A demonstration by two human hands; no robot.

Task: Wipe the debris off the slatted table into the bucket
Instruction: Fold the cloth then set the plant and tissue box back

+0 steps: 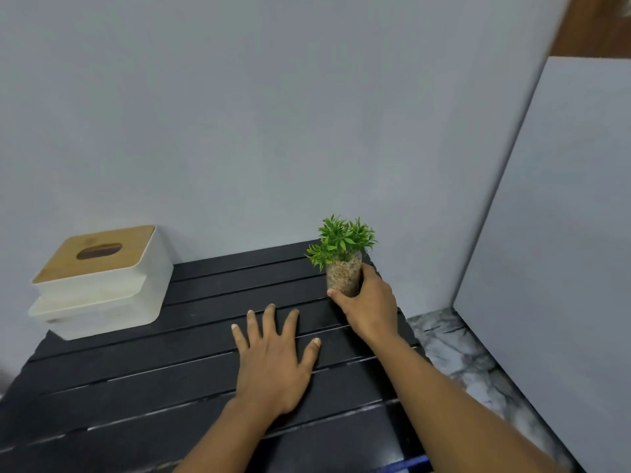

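Right hand (367,302) wraps gravel-filled plant pot (343,279), well right of tissue box (99,281): probably light, smooth-walled, tippy; hold low. Left hand (273,363) flat, fingers spread, on slatted bench (136,387).

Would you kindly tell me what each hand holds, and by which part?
The right hand grips the small plant pot round its lower side; the left hand lies flat on the table, holding nothing.

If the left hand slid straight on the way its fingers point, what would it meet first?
Probably the grey wall behind the slatted table: the left hand points between tissue box and plant, with only slats ahead.
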